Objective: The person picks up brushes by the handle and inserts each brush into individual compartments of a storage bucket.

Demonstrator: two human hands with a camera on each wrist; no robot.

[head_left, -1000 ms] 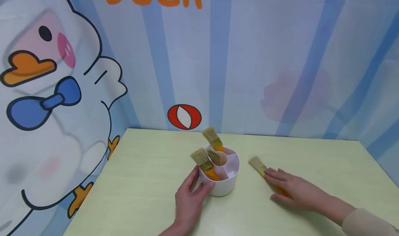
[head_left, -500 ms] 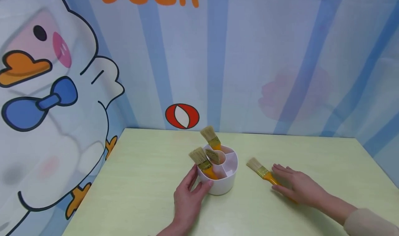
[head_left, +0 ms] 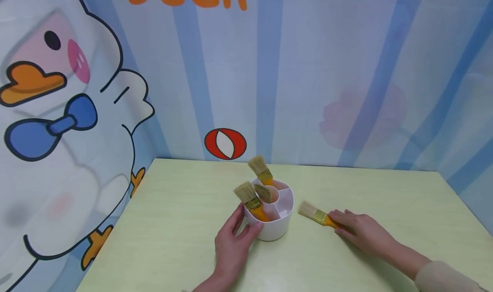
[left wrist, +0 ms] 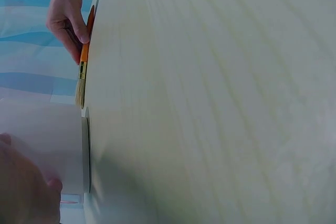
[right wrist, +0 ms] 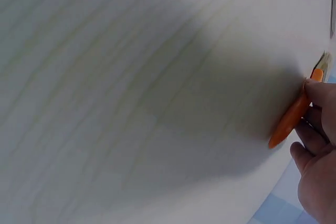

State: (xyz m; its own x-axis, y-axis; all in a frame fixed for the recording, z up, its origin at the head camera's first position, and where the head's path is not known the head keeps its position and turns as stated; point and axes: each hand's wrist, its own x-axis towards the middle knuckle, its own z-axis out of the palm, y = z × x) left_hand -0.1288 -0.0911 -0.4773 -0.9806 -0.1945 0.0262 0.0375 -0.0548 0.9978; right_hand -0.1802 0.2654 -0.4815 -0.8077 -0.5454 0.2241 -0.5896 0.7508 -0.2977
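My left hand (head_left: 232, 245) holds a white round holder (head_left: 272, 232) with divided compartments, thumb on the near wall and fingers on its left side. Two paintbrushes, a front one (head_left: 250, 198) and a rear one (head_left: 262, 171), lean in its outer compartments, bristles up. Another brush head (head_left: 263, 192) shows at the middle compartment. To the right, my right hand (head_left: 363, 231) pinches the orange handle of a loose paintbrush (head_left: 319, 216), whose bristles point left towards the holder. In the right wrist view, thumb and fingers grip this paintbrush's handle (right wrist: 289, 121), apparently just at table level.
The pale yellow table (head_left: 173, 223) runs back to a blue striped cloth backdrop (head_left: 308, 78) printed with a large duck (head_left: 77, 163). A red and white oval (head_left: 225, 144) is printed low on the backdrop behind the holder.
Earlier my right hand lay flat over the loose paintbrush, then drew back along its handle. Now it pinches the handle, and the brush has turned flatter, bristles nearer the holder. The left hand stays put.
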